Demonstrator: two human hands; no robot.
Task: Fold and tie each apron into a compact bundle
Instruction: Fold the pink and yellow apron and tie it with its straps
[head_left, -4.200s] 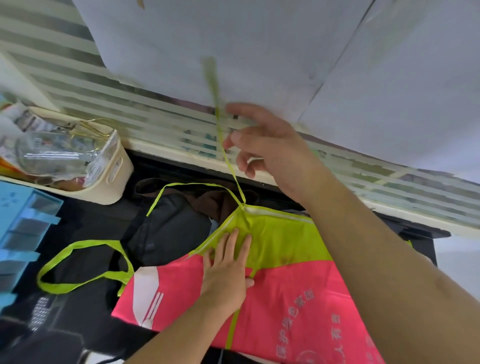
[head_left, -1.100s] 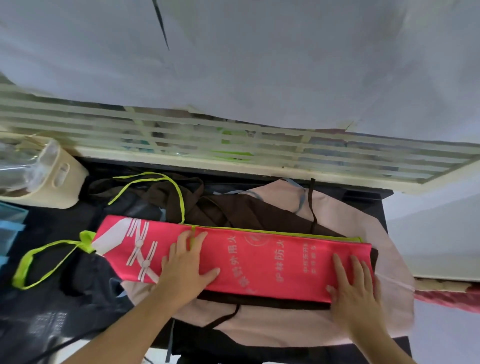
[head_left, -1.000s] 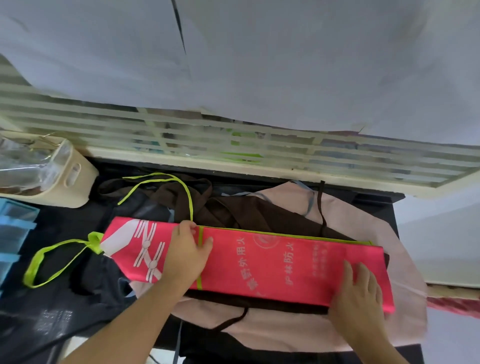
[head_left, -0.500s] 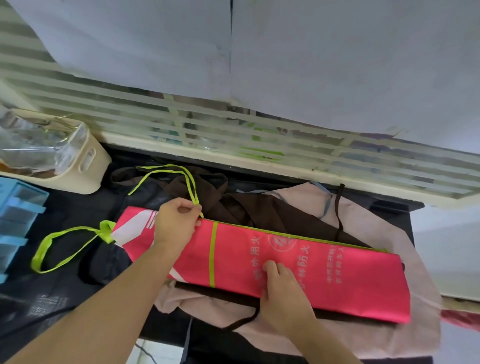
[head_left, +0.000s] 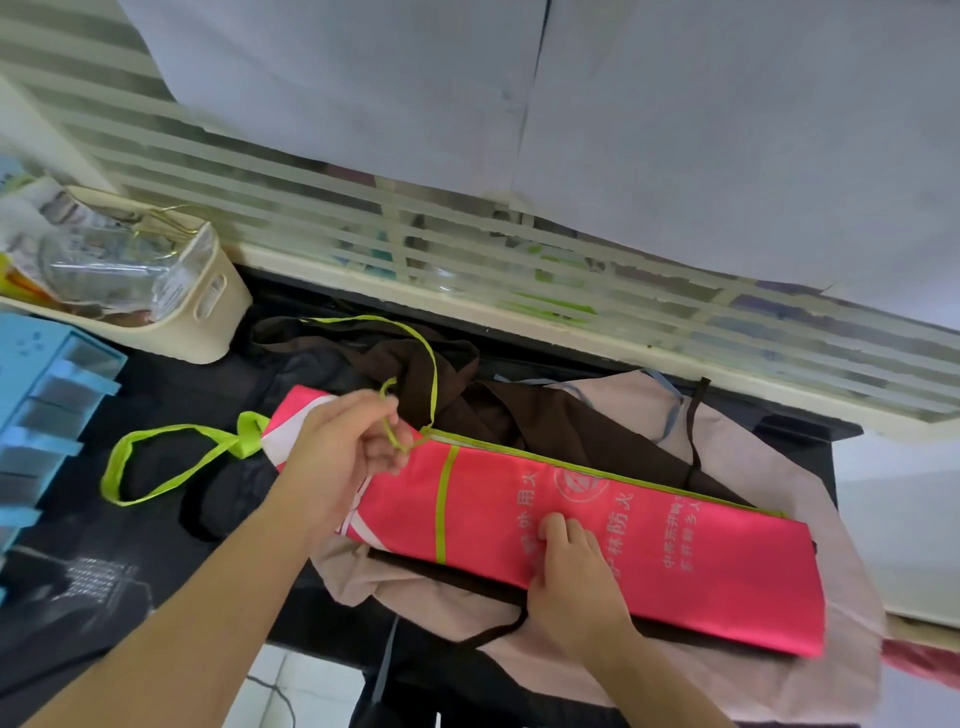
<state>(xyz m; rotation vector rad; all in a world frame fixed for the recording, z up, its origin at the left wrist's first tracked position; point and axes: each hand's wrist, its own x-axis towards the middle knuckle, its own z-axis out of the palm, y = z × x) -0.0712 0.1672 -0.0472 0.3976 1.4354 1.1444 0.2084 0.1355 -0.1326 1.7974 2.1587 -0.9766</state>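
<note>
The long pink folded apron with lime-green trim (head_left: 623, 540) lies on a beige apron (head_left: 753, 670) and brown apron (head_left: 545, 415), its long axis running left-far to right-near across the dark table (head_left: 104, 571). The left hand (head_left: 343, 447) pinches its thin lime tie strap (head_left: 431, 364); the right hand (head_left: 571, 577), fingers curled, presses its near edge, what they grip hidden.

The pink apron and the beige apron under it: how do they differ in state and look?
The pink apron is folded into a long narrow strip; the beige apron lies spread out and rumpled beneath it. The pink apron bears printed characters and lime-green trim; the beige apron looks plain, with a blue-grey strap. The left hand pinches the pink apron's green tie and the right hand presses the strip. Both lie on the dark table.
</note>
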